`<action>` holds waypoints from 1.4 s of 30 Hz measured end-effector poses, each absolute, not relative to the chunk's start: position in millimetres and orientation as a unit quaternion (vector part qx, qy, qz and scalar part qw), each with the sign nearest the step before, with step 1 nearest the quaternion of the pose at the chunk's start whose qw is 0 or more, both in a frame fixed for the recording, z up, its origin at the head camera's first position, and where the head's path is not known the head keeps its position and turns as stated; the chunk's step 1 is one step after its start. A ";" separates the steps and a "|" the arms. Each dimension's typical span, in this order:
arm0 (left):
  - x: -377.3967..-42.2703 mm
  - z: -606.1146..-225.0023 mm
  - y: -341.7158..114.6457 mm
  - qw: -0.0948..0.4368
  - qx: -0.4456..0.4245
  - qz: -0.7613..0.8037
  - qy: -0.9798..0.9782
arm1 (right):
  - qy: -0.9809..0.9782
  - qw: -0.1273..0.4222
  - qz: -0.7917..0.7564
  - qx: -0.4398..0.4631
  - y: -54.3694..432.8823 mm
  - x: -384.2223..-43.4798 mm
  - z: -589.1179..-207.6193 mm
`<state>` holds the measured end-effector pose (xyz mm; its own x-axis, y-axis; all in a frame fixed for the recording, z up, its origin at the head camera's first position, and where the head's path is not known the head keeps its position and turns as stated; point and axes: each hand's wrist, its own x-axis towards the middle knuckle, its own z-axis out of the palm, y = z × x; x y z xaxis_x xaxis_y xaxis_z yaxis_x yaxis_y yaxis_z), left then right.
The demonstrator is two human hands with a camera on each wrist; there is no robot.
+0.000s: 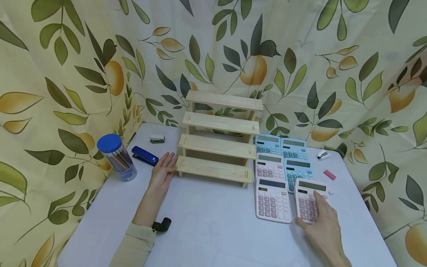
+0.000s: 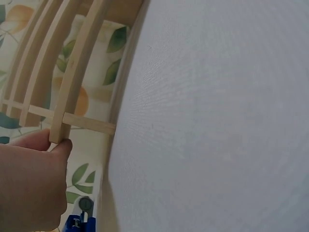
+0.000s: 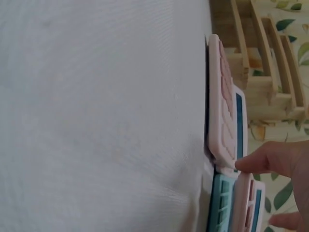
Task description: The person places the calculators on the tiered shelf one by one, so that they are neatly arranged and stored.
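In the head view my left hand is at the left end of the lowest step of a pale wooden tiered rack. Its thumb and finger pinch that board's end in the left wrist view. My right hand holds a pink calculator, thumb at its lower left edge and fingers over its face and right side. In the right wrist view this calculator overlaps a blue calculator. Left of it lies another pink calculator, with a third pink one and several blue calculators behind.
A blue-lidded jar of pencils, a blue stapler and a small stapler are on the left. On the right lie a pink eraser and a small white item. A patterned curtain surrounds the white table.
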<state>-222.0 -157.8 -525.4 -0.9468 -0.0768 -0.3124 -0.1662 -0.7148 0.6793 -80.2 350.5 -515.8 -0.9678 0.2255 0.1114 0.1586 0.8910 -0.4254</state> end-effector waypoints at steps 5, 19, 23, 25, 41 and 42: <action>-221.2 -524.7 -158.9 0.025 -0.159 0.915 0.370 | -0.969 0.094 0.216 -0.079 350.7 -79.2 -511.0; -222.9 -526.8 -159.9 0.024 -0.154 0.913 0.376 | -0.962 0.145 0.228 -0.042 342.4 -84.9 -481.1; -223.0 -527.8 -159.9 0.025 -0.153 0.911 0.382 | -0.963 0.141 0.228 -0.038 336.1 -87.7 -470.8; -222.9 -527.7 -159.9 0.025 -0.152 0.911 0.383 | -0.963 0.136 0.230 -0.034 332.1 -89.7 -465.5; -223.5 -526.5 -160.1 0.030 -0.149 0.917 0.370 | -0.955 0.171 0.239 0.035 302.2 -118.2 -429.8; -223.4 -526.3 -160.0 0.030 -0.148 0.916 0.372 | -0.955 0.172 0.239 0.039 300.0 -120.6 -427.3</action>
<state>-223.4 -160.0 -526.3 -0.9544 -0.0545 -0.2936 -0.1654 -0.7221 0.6717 -120.6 300.0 -427.3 -0.9380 0.0086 0.3466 -0.1558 0.8826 -0.4436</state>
